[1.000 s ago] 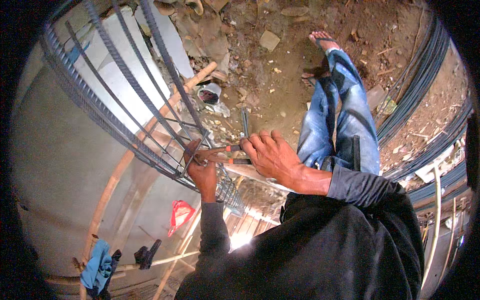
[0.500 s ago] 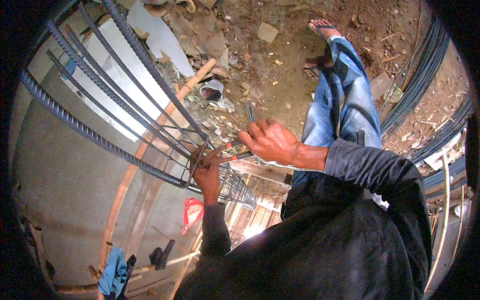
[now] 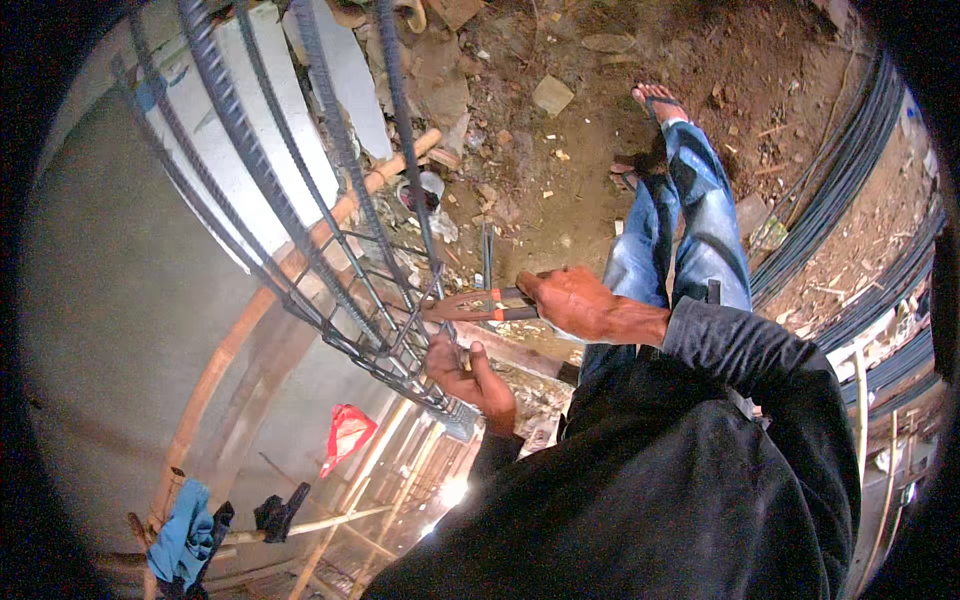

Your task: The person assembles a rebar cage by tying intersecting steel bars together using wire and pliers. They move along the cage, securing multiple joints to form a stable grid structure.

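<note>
A person in a dark long-sleeved top and blue jeans stands high above a dirt floor [image 3: 560,210] littered with rubble, seen from over their own shoulders. The right hand [image 3: 570,300] is closed around the handles of a pair of pincers [image 3: 480,305] with orange-red grips, held level, its head pointing left into a cage of ribbed steel bars [image 3: 330,200]. The left hand [image 3: 465,375] sits just below the tool, fingers curled around the lower part of the cage where thin square ties [image 3: 400,340] wrap the long bars; whether it also pinches a wire cannot be told. The cage rises steeply toward the upper left, beside a pale concrete wall [image 3: 120,330] and a bamboo pole [image 3: 240,340]. Lower left, a red rag [image 3: 345,435] and a blue cloth [image 3: 180,535] hang from bamboo scaffolding. Bundles of dark rods [image 3: 840,190] curve along the right side. One sandalled foot [image 3: 655,100] shows far below.
</note>
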A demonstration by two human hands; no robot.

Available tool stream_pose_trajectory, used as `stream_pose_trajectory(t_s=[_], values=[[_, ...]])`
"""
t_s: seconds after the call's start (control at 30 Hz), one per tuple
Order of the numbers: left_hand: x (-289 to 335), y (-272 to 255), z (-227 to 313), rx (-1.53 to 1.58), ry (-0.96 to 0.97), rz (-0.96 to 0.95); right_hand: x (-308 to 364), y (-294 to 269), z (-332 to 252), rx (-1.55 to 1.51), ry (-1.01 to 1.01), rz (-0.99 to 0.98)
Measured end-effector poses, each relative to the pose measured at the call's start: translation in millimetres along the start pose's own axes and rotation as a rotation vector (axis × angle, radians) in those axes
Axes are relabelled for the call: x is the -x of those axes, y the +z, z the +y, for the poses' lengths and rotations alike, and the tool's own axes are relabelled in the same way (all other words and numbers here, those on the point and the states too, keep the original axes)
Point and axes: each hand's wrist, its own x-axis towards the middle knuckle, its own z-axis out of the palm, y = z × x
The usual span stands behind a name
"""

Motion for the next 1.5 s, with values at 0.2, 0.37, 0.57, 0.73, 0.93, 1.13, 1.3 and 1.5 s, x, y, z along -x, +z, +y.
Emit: stream_pose_trajectory(t_s=[0.2,0.37,0.57,0.73,0.93,1.13,1.3,1.5], values=[[-9.6,18.9,15.2,0.764,-0.435,-0.375,11.3,24.7,2.4,-0.532,-0.185,-0.395],[-41.5,27.8,17.7,1.239,-0.606,-0.905,19.0,21.2,6.0,-1.105,0.279,-0.848],[-42.0,33.8,12.0,1.252,-0.476,-0.900,35.8,1.5,-35.5,-0.787,0.133,-0.400],[-46.7,31.9,10.4,1.241,-0.361,-0.990,43.9,-23.8,-57.5,-0.276,0.083,-0.255],[-45.0,29.3,6.2,1.360,-0.346,-1.089,44.3,-29.5,-57.7,-0.619,0.241,-0.403],[-40.0,40.9,2.6,1.650,-0.446,-1.158,34.6,-21.3,-44.3,-1.255,0.285,-0.660],[-36.5,48.8,24.6,1.512,-0.692,-0.821,46.1,-54.0,-43.0,-0.362,0.355,-0.173],[-40.4,58.2,48.4,1.522,-0.658,-0.694,91.1,-89.8,-63.0,-0.111,0.145,0.397]])
